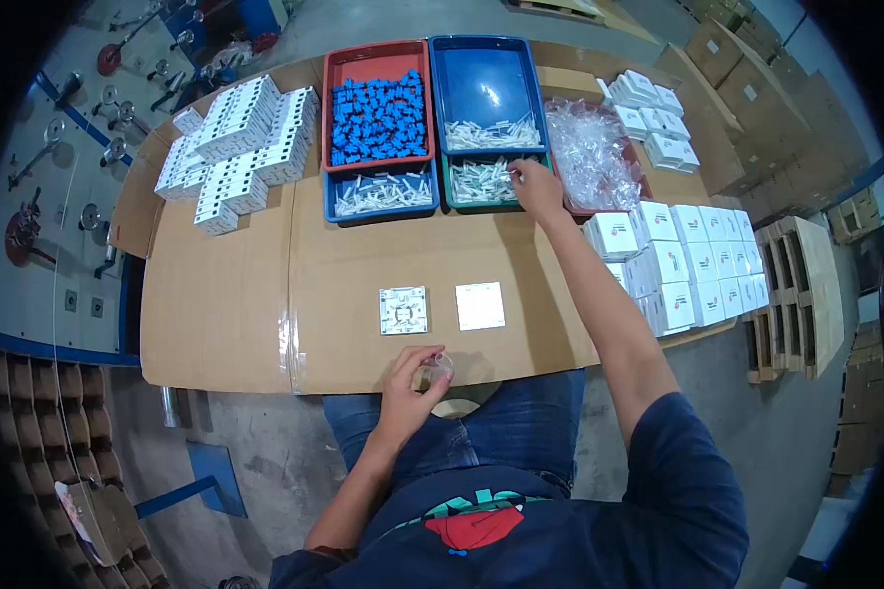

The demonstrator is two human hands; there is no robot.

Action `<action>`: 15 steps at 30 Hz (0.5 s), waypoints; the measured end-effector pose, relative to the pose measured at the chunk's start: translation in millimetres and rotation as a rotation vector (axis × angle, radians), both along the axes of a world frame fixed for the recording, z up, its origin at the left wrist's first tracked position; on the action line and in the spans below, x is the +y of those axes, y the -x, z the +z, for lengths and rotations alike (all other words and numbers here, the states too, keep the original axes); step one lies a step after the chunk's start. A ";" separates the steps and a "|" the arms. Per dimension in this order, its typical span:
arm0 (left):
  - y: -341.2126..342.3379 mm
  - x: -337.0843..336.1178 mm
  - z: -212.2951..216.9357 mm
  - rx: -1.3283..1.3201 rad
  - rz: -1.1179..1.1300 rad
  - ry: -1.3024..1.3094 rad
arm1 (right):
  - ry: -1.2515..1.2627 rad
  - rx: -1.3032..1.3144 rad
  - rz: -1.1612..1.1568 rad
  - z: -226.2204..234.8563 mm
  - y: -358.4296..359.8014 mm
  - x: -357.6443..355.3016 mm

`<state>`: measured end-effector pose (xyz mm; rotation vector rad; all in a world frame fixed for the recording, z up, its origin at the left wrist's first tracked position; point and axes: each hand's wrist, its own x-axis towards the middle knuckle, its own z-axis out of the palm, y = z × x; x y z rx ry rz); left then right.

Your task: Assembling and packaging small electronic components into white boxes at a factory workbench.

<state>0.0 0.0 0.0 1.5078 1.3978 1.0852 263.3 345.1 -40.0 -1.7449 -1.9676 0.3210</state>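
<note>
Nearest us, our left hand (413,388) pinched what looked like a clear plastic bag (445,366). Just beyond, the white square frame (403,310) and flat white plate (480,306) lay side by side, unjoined and unwrapped; we judged this set barely begun. Farther, our right hand (537,188) dipped into the green tray (462,207) of small pale pieces (474,180); whether it gripped one, we couldn't tell.
</note>
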 end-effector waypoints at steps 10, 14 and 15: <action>8.4 -3.4 1.1 0.017 0.058 -0.042 | -0.112 -0.241 0.097 -17.9 -3.2 19.0; 6.3 -5.4 2.7 0.003 0.074 -0.035 | -0.220 -0.168 0.081 -10.4 -13.1 6.8; 6.7 -6.0 2.8 -0.004 0.084 -0.030 | -0.216 -0.174 0.092 -6.1 -11.9 2.5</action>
